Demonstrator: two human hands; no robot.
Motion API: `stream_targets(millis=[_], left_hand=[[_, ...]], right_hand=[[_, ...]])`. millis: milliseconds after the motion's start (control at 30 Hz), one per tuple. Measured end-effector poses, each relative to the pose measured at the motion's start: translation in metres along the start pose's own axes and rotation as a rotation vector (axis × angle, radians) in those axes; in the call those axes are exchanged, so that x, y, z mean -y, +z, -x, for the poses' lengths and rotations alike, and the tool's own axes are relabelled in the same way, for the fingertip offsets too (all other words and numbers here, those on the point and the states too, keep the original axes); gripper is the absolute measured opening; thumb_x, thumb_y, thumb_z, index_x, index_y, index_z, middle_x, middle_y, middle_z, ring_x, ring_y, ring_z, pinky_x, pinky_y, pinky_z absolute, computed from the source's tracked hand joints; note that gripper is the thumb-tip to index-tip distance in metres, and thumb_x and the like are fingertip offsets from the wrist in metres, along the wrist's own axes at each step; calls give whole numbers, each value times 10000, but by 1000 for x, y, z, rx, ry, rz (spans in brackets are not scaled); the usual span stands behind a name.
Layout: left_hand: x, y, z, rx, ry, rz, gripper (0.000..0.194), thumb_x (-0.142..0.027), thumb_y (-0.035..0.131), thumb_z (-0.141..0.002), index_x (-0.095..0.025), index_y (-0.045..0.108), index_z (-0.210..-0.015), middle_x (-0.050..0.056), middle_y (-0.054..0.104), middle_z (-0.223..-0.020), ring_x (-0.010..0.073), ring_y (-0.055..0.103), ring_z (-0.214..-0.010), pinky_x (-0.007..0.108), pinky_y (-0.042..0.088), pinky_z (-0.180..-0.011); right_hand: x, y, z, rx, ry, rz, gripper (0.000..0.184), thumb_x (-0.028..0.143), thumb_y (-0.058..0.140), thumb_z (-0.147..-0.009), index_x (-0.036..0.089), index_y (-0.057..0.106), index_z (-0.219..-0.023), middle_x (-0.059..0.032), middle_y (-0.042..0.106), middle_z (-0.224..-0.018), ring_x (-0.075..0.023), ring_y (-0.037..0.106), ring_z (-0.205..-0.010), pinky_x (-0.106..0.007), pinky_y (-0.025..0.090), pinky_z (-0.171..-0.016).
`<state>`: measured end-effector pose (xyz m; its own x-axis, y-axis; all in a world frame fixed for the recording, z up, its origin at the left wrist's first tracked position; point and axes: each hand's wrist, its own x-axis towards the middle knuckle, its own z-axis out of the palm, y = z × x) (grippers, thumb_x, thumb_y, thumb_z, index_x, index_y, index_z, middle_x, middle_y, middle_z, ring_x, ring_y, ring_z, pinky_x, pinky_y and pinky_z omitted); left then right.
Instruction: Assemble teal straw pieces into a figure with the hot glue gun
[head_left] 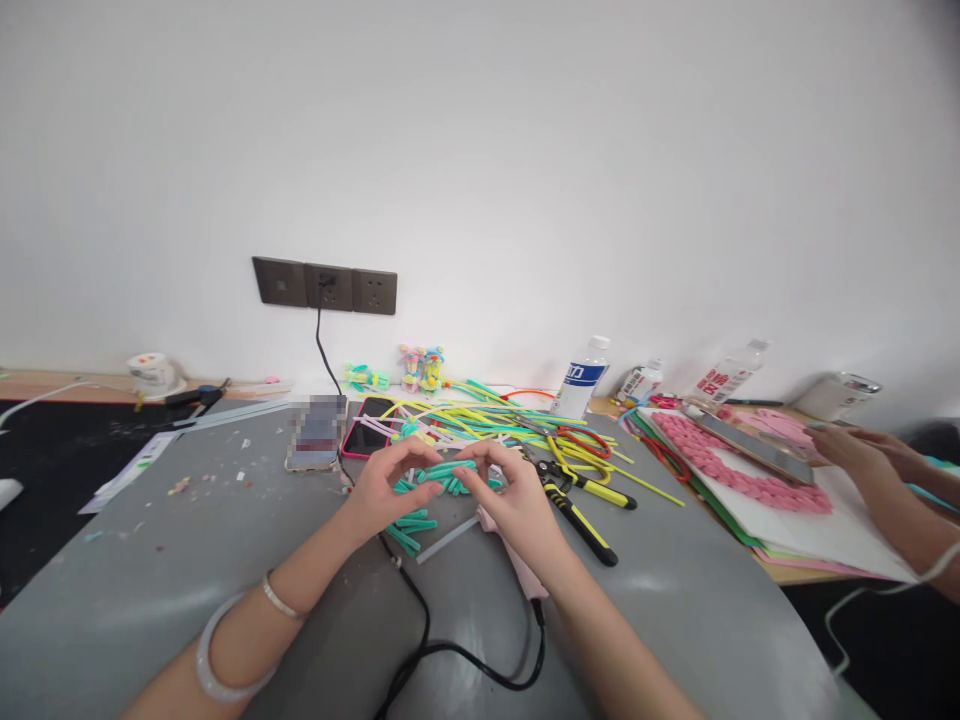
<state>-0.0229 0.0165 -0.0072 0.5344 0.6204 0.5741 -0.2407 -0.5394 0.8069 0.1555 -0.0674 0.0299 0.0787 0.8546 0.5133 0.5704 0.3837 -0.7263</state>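
My left hand (391,487) and my right hand (513,488) face each other above the grey table. Each pinches one side of a teal pipe cleaner (448,470) that spans the gap between them. Short cut teal pipe cleaner pieces (411,527) lie beneath, beside my left hand. Partly hidden under my right hand is a pink glue gun (525,577), with a translucent glue stick (448,540) nearby. Just right of that hand rest pliers (581,525) with black and yellow handles.
Long pipe cleaners (480,412) and orange-handled scissors (585,441) lie behind my hands. Two phones, one a pink-edged phone (367,428), are at left. A water bottle (581,378) stands near the wall. A black cable (420,600) crosses the front. Another person's hands (862,455) work at right.
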Motion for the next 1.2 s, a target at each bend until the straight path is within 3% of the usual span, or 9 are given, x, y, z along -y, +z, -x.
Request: stream_targets(millis=[333, 733, 900, 1200], left_hand=[[5, 1, 1, -8, -16, -11, 88, -231, 647, -853, -173, 629, -916, 47, 627, -887, 180, 605, -853, 273, 512, -781], [2, 1, -2, -41, 24, -42, 75, -243, 646, -841, -170, 650, -856, 50, 640, -804, 177, 602, -773, 272, 507, -713], [1, 1, -2, -43, 10, -35, 98, -267, 657, -832, -169, 650, -842, 54, 645, -802, 180, 605, -774, 274, 512, -716], [5, 1, 1, -13, -30, -6, 80, -251, 636, -842, -173, 644, -855, 46, 628, -812, 182, 587, -786, 276, 491, -727]], right_hand=[[-1, 2, 2, 57, -31, 93, 56, 254, 676, -880, 213, 656, -911, 4, 695, -798, -165, 582, -654, -324, 364, -730], [1, 0, 3, 83, -33, 9, 67, 254, 650, -890, 222, 628, -945, 2, 654, -789, -167, 574, -668, -305, 426, -700], [-1, 0, 6, 91, -77, -7, 141, 241, 660, -879, 232, 631, -1018, -25, 687, -913, -182, 593, -723, -331, 444, -765], [3, -5, 6, 108, -113, 36, 52, 208, 604, -916, 232, 598, -962, -19, 679, -890, -184, 606, -736, -335, 416, -765]])
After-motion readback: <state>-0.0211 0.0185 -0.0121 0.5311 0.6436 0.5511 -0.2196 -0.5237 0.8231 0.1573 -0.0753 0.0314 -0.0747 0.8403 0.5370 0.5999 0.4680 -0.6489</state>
